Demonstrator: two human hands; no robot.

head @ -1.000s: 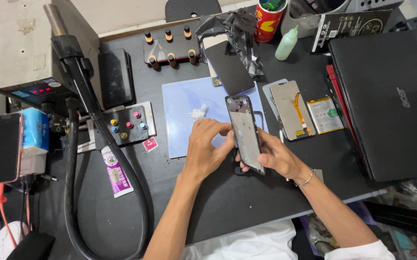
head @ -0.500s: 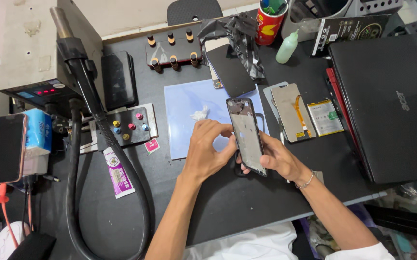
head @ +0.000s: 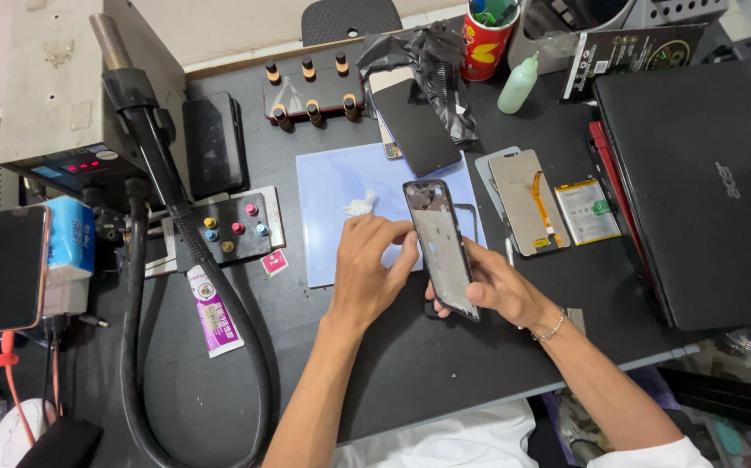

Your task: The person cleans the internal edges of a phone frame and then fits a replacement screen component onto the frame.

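The right hand [head: 501,286] is wrapped around a dark phone frame [head: 441,248], its pale inner face upward; the left hand [head: 374,269] is pinched at its edge, above a cluttered black workbench [head: 445,364] and light-blue mat [head: 328,204].

black phone frame [head: 440,247], tilted, held above desk

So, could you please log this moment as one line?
left hand: touching phone frame | right hand: holding phone frame | below: blue mat
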